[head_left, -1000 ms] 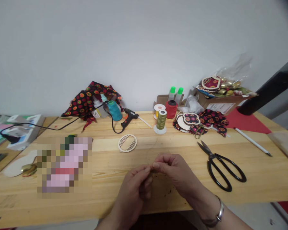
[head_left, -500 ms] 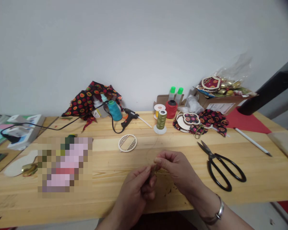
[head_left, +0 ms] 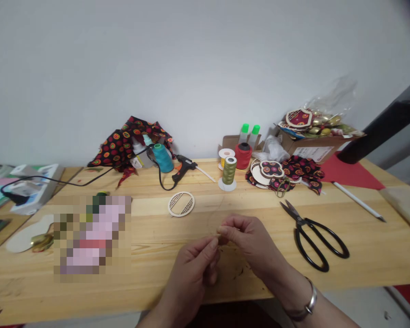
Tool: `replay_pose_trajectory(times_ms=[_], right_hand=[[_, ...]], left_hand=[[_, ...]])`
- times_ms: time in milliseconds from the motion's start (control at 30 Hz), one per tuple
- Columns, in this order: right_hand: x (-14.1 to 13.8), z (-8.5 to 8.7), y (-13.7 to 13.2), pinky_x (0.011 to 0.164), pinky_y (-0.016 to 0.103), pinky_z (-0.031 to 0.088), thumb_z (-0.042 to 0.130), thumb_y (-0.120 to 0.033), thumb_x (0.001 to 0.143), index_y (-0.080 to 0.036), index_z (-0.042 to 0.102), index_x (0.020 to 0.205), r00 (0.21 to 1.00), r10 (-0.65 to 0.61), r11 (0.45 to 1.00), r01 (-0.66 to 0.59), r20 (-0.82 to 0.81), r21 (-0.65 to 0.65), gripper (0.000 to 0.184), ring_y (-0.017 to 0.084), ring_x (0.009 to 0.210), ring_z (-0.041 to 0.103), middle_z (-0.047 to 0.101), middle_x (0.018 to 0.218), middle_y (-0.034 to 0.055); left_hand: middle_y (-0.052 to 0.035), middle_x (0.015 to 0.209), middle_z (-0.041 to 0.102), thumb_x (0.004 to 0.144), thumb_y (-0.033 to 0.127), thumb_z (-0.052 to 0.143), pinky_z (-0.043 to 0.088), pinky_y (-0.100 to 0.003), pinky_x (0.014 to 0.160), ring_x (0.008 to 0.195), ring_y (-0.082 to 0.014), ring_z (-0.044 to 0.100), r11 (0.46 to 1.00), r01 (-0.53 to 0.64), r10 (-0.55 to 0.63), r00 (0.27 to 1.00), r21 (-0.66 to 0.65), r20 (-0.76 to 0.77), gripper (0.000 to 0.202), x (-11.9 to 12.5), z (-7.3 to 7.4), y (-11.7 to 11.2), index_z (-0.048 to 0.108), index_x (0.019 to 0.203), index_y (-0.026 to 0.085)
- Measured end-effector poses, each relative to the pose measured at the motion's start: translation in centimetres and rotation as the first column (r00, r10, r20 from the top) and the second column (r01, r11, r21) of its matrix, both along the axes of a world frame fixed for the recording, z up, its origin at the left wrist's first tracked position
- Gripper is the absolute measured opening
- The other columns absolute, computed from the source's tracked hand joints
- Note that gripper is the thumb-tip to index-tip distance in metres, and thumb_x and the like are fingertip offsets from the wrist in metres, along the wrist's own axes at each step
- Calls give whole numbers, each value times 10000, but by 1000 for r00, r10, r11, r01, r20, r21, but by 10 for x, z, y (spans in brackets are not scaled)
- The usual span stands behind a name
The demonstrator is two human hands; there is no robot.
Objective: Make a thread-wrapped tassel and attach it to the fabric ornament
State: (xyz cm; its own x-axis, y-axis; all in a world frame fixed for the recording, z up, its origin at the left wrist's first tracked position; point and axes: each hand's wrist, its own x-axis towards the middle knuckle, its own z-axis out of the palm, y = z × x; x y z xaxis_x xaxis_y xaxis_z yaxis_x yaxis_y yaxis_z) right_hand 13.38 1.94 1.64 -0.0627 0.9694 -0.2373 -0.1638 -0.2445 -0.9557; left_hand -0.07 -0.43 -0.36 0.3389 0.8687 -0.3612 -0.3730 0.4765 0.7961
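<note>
My left hand (head_left: 196,264) and my right hand (head_left: 244,237) meet above the front of the table, fingertips almost touching. Both pinch a fine olive thread, of which only a bit shows between the fingers. A faint curve of thread rises from the fingertips toward the olive thread spool (head_left: 229,172). Beyond my left hand lies an oval wooden frame (head_left: 181,204) with lattice cut-outs. Black-handled scissors (head_left: 302,223) rest to the right of my right hand, blades slightly apart. What my curled lower fingers contain is hidden.
Behind stand a teal thread cone (head_left: 163,158), a red thread spool (head_left: 243,157) and a glue gun (head_left: 184,168). Fabric-covered pieces (head_left: 272,169) lie near a cardboard box (head_left: 310,148). A white pen (head_left: 358,202) is at right. A pixelated patch covers items at left.
My left fingertips have risen slightly, and the thumb and index finger now pinch closer to my right fingertips. The dark gap between the hands has narrowed. Objects on the table have stayed put.
</note>
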Motion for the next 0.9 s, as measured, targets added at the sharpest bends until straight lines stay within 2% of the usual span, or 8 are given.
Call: replay_pose_trajectory(times_ms=[133,267,367,433,567,667,767,900], right_hand=[[0,-1,0,550,215,394,668,-209,639,-136,617,550,1000,13,1000,-13,-8,2,126,90,517,500,557,504,-42],[0,-1,-1,540,210,379,668,-203,645,-139,612,543,1000,31,999,-31,-2,24,133,86,517,484,548,506,-44],[1,0,-2,545,212,374,664,-202,656,-141,614,536,999,50,998,-51,22,39,144,89,525,478,539,499,-44],[3,0,-2,568,217,383,655,-233,684,-146,643,582,998,44,998,-46,43,45,136,98,562,495,565,546,-34],[12,-3,-5,633,247,409,591,-345,770,-170,694,756,989,-74,996,66,131,63,204,127,664,536,636,725,4],[18,-9,-12,634,261,422,647,-281,725,-183,690,770,974,-81,988,51,213,143,116,143,669,543,625,719,4],[20,-14,-19,675,271,438,678,-172,698,-205,697,747,941,-89,934,-35,325,355,62,156,737,552,598,771,11],[19,-17,-23,703,278,438,629,-104,764,-223,701,802,859,-187,794,-153,476,588,144,160,794,529,562,785,22]], left_hand=[[72,521,296,802,346,604,183,-217,419,447,-54,227,999,8,-6,998,40,-55,260,0,-1,-1,601,644,140],[72,519,305,799,370,601,182,-216,424,441,-49,251,995,28,-11,985,99,-172,249,-2,-3,-3,683,775,136],[73,516,309,781,373,615,182,-209,418,430,-45,259,995,20,2,974,94,-228,260,-1,-2,-4,710,849,140],[75,509,307,774,376,618,183,-208,414,423,-44,259,997,6,14,970,82,-241,269,-1,0,-3,717,841,134],[77,504,311,774,371,621,182,-214,418,416,-45,262,997,-31,47,972,71,-231,259,0,0,-2,707,787,126],[76,520,321,774,354,626,185,-214,422,418,-45,269,997,-45,57,977,63,-206,225,-1,-2,-2,677,739,138],[75,520,321,781,343,621,188,-215,422,421,-46,265,997,-37,48,981,63,-189,241,-1,-2,-2,617,644,145],[75,507,312,787,347,610,183,-219,417,425,-54,253,997,-15,31,978,77,-205,271,1,0,-1,577,607,147]])
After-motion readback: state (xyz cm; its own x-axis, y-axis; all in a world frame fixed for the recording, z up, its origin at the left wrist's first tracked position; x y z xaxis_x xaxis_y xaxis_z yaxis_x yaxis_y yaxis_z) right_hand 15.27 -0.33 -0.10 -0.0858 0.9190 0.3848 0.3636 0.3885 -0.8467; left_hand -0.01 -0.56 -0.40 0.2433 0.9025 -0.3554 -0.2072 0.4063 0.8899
